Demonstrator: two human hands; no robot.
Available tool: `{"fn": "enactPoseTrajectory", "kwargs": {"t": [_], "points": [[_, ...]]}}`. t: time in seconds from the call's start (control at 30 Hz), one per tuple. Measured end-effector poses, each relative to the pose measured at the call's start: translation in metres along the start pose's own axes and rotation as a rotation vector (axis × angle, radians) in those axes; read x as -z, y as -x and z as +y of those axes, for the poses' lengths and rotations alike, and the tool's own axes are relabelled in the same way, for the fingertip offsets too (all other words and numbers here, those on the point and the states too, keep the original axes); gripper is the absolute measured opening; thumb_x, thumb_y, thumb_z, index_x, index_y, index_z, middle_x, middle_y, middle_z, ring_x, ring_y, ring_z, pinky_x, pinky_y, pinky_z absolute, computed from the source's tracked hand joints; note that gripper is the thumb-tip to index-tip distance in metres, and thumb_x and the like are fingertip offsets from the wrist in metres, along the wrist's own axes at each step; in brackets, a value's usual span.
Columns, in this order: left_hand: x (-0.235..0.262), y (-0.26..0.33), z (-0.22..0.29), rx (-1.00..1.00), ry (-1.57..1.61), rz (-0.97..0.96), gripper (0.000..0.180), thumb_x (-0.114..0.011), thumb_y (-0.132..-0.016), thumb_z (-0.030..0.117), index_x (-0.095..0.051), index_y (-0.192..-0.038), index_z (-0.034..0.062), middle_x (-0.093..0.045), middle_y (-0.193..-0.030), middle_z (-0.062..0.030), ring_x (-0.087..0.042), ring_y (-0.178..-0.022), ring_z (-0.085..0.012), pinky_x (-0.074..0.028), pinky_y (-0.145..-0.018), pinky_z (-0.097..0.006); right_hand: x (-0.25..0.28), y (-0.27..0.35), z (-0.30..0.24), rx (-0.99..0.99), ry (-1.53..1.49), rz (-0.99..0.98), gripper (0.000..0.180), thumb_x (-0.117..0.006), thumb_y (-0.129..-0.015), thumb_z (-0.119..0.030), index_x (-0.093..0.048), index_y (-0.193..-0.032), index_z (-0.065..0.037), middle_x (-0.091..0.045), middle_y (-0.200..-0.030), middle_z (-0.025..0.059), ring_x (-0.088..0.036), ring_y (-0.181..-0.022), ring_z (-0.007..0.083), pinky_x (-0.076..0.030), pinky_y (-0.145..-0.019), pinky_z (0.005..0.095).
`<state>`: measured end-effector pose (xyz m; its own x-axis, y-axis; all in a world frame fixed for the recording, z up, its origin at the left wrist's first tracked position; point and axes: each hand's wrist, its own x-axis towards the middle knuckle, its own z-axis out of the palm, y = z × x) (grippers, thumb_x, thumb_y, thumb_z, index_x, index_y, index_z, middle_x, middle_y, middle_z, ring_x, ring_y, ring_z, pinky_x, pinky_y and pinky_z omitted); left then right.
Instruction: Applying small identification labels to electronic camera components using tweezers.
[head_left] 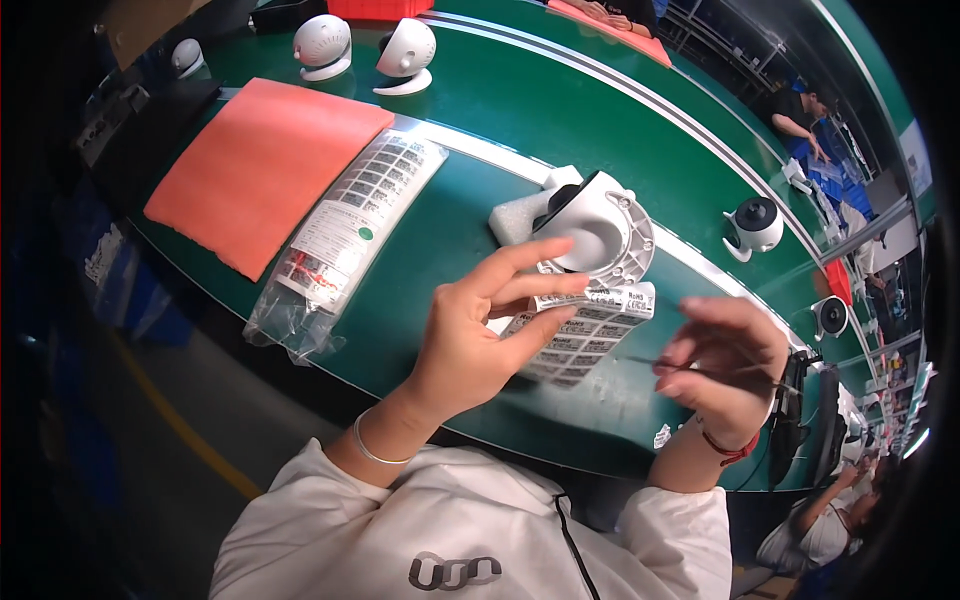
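Observation:
My left hand [475, 335] pinches a sheet of printed labels [590, 345] between thumb and fingers, and the sheet bends over near its top edge. Just beyond the sheet, a white camera housing [630, 210] lies with its round, ribbed underside showing, close to my left fingertips. White foam [515, 220] sits beside and behind it. My right hand [725, 355], smeared by motion, is closed round a thin dark pair of tweezers [770, 382], to the right of the sheet. One small loose label [662, 436] lies on the green mat near the front edge.
A bagged stack of label sheets [345, 225] and an orange foam pad [265, 165] lie to the left. White cameras [405, 58] stand on the green conveyor [560, 100] beyond the metal rail; another camera [755, 225] is at the right. Co-workers [800, 115] sit farther off.

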<state>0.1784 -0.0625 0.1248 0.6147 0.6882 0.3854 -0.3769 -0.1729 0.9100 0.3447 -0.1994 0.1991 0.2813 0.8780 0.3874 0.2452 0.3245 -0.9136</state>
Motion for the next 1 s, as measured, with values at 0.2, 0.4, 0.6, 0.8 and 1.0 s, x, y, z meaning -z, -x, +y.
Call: {"fn": "enactPoseTrajectory", "kwargs": {"t": [0.2,0.4,0.6,0.8,1.0], "points": [[0.001,0.005,-0.001,-0.089,-0.101,0.033,0.054,-0.07,-0.081,-0.006,-0.052,-0.131,0.0027,-0.071,-0.109,-0.011,-0.068,-0.093,-0.011,-0.055,-0.077,-0.023,-0.026,-0.006,0.0,0.306,0.536,-0.042,0.035,-0.083,-0.063,0.004,-0.073,-0.096,0.0,-0.068,-0.089,0.0113,-0.066,-0.075,0.0185,-0.053,-0.064,0.0264],[0.005,0.009,-0.007,-0.17,-0.15,0.0,0.057,-0.067,-0.081,-0.008,-0.048,-0.134,0.0034,-0.069,-0.114,-0.0107,-0.069,-0.098,-0.0176,-0.057,-0.08,-0.026,-0.033,-0.009,0.007,0.357,0.647,-0.083,0.026,-0.082,-0.065,0.0,-0.073,-0.09,-0.002,-0.069,-0.086,0.0096,-0.068,-0.073,0.02,-0.053,-0.063,0.0277],[0.007,0.015,-0.009,-0.08,-0.12,-0.109,0.06,-0.062,-0.084,-0.011,-0.043,-0.138,0.0035,-0.066,-0.118,-0.015,-0.066,-0.106,-0.0215,-0.055,-0.089,-0.031,-0.019,-0.004,0.005,0.385,0.67,0.126,0.019,-0.077,-0.068,0.007,-0.071,-0.086,0.004,-0.071,-0.083,0.015,-0.068,-0.069,0.0218,-0.054,-0.063,0.0269],[0.029,0.042,-0.036,0.177,0.001,-0.144,0.061,-0.066,-0.084,-0.008,-0.041,-0.138,0.0011,-0.066,-0.117,-0.019,-0.064,-0.108,-0.021,-0.052,-0.092,-0.03,-0.015,0.022,0.041,0.424,0.775,0.065,0.023,-0.079,-0.066,0.005,-0.072,-0.087,0.0,-0.068,-0.077,0.0122,-0.068,-0.068,0.0233,-0.054,-0.061,0.0291],[0.034,0.051,-0.046,0.481,0.051,-0.139,0.053,-0.069,-0.083,-0.005,-0.048,-0.131,-0.0001,-0.067,-0.112,-0.0192,-0.066,-0.101,-0.0166,-0.053,-0.088,-0.028,-0.023,0.032,0.095,0.436,0.908,0.173,0.03,-0.08,-0.066,0.004,-0.072,-0.093,-0.005,-0.07,-0.086,0.0082,-0.066,-0.067,0.0199,-0.051,-0.059,0.0274]]}}
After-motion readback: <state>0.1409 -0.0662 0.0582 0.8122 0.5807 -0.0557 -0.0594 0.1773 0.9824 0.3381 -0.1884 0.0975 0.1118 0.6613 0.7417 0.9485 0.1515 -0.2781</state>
